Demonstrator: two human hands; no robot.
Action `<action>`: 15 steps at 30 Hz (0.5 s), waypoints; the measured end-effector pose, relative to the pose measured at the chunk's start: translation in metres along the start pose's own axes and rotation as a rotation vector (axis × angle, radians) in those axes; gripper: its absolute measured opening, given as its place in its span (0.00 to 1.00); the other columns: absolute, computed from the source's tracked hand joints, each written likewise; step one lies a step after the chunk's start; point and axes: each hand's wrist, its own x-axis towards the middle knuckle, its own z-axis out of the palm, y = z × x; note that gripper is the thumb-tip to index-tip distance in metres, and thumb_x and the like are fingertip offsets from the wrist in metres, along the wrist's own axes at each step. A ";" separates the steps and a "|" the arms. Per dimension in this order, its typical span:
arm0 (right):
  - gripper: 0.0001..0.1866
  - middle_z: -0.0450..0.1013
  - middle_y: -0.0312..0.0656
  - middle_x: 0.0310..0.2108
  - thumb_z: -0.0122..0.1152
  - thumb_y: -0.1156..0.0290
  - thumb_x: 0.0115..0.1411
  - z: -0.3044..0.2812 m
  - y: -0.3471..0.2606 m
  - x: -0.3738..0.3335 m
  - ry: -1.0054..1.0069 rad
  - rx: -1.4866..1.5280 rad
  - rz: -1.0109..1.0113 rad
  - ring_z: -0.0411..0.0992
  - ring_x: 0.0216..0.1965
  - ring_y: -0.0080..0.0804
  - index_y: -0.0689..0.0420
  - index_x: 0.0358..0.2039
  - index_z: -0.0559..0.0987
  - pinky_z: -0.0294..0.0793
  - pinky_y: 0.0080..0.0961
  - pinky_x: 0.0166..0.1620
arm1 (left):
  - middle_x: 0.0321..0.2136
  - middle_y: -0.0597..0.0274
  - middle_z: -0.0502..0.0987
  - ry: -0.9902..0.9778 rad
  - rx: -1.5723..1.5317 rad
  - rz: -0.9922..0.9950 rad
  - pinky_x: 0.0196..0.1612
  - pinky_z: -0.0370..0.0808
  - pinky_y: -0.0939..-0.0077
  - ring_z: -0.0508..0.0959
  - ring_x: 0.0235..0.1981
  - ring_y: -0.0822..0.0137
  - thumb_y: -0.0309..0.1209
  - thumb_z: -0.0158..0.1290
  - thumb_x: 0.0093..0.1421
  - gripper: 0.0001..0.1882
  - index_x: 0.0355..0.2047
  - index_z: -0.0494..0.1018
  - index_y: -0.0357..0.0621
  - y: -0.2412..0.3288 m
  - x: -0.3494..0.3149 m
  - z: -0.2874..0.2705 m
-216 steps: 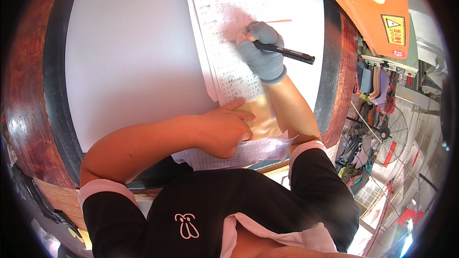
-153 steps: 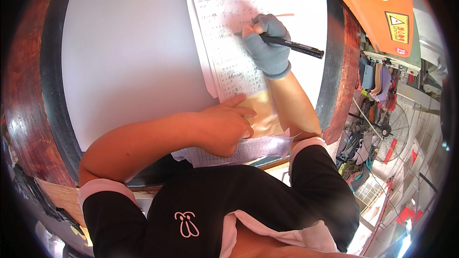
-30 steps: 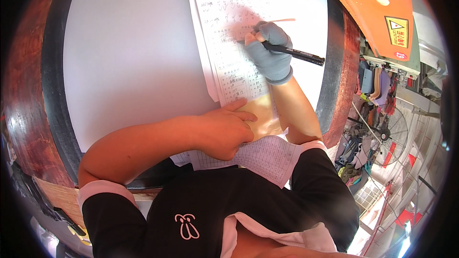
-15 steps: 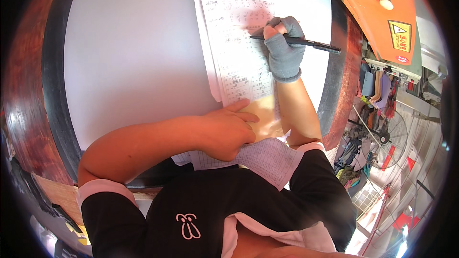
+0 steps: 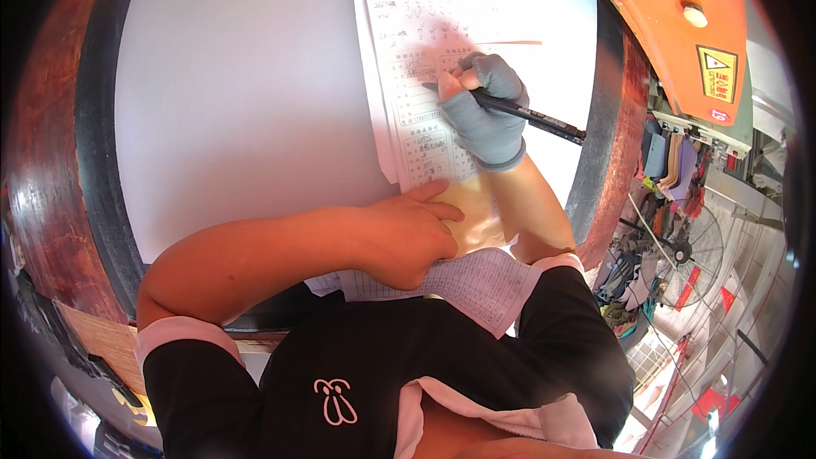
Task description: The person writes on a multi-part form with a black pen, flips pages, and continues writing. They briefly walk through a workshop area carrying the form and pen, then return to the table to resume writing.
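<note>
My right hand [image 5: 486,115], in a grey fingerless glove, grips a black pen [image 5: 548,124]. The pen's tip meets a printed form [image 5: 412,110] that carries handwriting in several of its rows. Lower down, my left hand [image 5: 410,236] lies with its fingers stretched out over the form's bottom end and a yellowish sheet [image 5: 486,208]. More white sheets [image 5: 371,76] lie beneath the form, their left edges showing. Close to my body, a gridded sheet [image 5: 480,287] sticks out from under my left hand and bends over the front edge.
A white surface [image 5: 246,93] with a dark border [image 5: 98,119] carries the papers. An orange machine part [image 5: 663,8] with a yellow warning label stands at the upper right. Beyond the right edge are a fan [image 5: 682,252] and a pile of coloured pieces [image 5: 629,289].
My right hand has come down and left over the form with the pen, whose tip is now at a lower row, farther left. My left hand stays on the papers.
</note>
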 end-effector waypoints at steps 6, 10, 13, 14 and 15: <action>0.14 0.61 0.32 0.17 0.62 0.84 0.47 -0.001 -0.002 -0.001 -0.092 -0.102 -0.013 0.60 0.19 0.18 0.57 0.18 0.65 0.63 0.17 0.22 | 0.38 0.54 0.75 0.016 -0.011 0.003 0.65 0.40 0.47 0.62 0.59 0.55 0.24 0.48 0.47 0.09 0.30 0.75 0.41 0.000 -0.001 0.000; 0.13 0.63 0.33 0.17 0.62 0.84 0.47 0.002 -0.002 0.001 -0.059 -0.169 -0.057 0.60 0.19 0.19 0.57 0.19 0.66 0.62 0.18 0.22 | 0.38 0.54 0.75 0.009 0.002 0.007 0.65 0.40 0.47 0.61 0.58 0.55 0.24 0.48 0.47 0.10 0.31 0.74 0.41 0.000 0.000 0.000; 0.12 0.64 0.33 0.17 0.62 0.84 0.47 0.003 -0.004 0.004 -0.069 -0.186 -0.065 0.61 0.19 0.19 0.58 0.18 0.67 0.62 0.19 0.22 | 0.38 0.54 0.75 0.022 0.008 0.008 0.65 0.40 0.46 0.62 0.58 0.55 0.24 0.48 0.47 0.10 0.30 0.75 0.41 -0.001 -0.001 0.001; 0.12 0.64 0.33 0.18 0.62 0.84 0.47 0.002 -0.005 0.004 -0.085 -0.196 -0.051 0.61 0.20 0.20 0.58 0.18 0.67 0.62 0.20 0.22 | 0.38 0.54 0.75 0.015 -0.001 0.002 0.65 0.40 0.46 0.62 0.58 0.55 0.24 0.48 0.47 0.10 0.30 0.75 0.41 -0.001 -0.001 0.001; 0.12 0.64 0.33 0.18 0.62 0.84 0.48 0.002 -0.007 0.005 -0.101 -0.204 -0.057 0.62 0.20 0.20 0.58 0.18 0.67 0.62 0.20 0.23 | 0.38 0.54 0.75 0.029 0.006 0.009 0.65 0.40 0.47 0.62 0.58 0.55 0.24 0.48 0.47 0.09 0.30 0.75 0.41 -0.001 -0.001 0.001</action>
